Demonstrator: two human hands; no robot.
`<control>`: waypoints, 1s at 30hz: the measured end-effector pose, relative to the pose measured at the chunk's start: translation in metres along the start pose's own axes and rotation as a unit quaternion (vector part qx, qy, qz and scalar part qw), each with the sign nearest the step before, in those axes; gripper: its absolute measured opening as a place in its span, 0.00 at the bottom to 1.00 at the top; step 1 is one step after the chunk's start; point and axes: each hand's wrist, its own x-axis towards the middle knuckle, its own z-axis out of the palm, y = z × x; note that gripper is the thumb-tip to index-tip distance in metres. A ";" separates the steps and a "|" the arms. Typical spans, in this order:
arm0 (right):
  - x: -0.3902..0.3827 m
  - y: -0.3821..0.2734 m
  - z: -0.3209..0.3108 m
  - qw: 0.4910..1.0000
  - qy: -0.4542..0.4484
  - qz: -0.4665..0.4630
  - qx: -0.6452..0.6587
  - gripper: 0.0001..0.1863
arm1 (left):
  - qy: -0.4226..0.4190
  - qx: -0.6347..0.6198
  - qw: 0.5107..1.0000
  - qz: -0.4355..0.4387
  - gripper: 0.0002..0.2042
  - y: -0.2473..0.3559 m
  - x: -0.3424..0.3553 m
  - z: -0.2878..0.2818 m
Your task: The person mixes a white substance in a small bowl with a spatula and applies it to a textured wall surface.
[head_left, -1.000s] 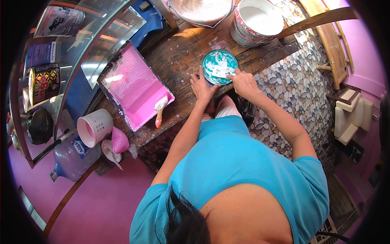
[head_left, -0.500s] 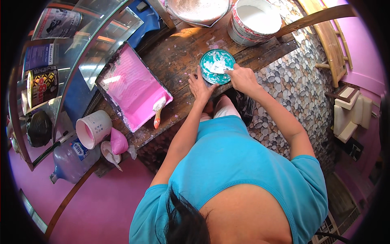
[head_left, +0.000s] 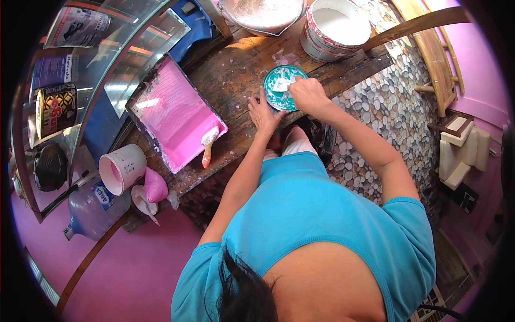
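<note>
A shallow round teal dish point(head_left: 276, 102) sits at the near edge of the wooden table, its inside smeared with white paste. My left hand point(head_left: 263, 115) grips its left and near rim, thumb and fingers spread around the edge. Over the dish, my right hand point(head_left: 310, 96) is closed on a small scraper point(head_left: 280, 85), whose flat end is coated white and rests in the paste. The fingers hide its handle. To the left lies a black paint tray point(head_left: 177, 118) of pink paint, with a brush point(head_left: 208, 146) across its near right corner.
A bucket of white paint point(head_left: 335, 32) and a wide basin point(head_left: 263, 16) stand at the back of the wooden table point(head_left: 241, 70). A white pail point(head_left: 123, 169), a pink bag point(head_left: 155, 185) and a large water bottle point(head_left: 96, 212) are at left. Glass shelving point(head_left: 102, 80) holds tins.
My right hand has moved left and upward over the dish, pushing the scraper's end toward the far left part. White paste in the dish is spread differently. My left hand stays put.
</note>
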 end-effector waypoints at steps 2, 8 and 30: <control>0.002 -0.008 0.002 1.000 -0.011 0.011 -0.006 0.08 | -0.001 -0.001 1.000 -0.002 0.57 0.003 -0.002 0.002; -0.023 -0.009 0.009 0.999 -0.041 -0.005 0.016 0.07 | 0.002 0.002 1.000 -0.005 0.58 -0.002 0.000 0.002; 0.000 -0.015 0.012 1.000 -0.005 0.015 -0.002 0.08 | 0.017 0.004 1.000 0.002 0.57 -0.003 0.000 0.007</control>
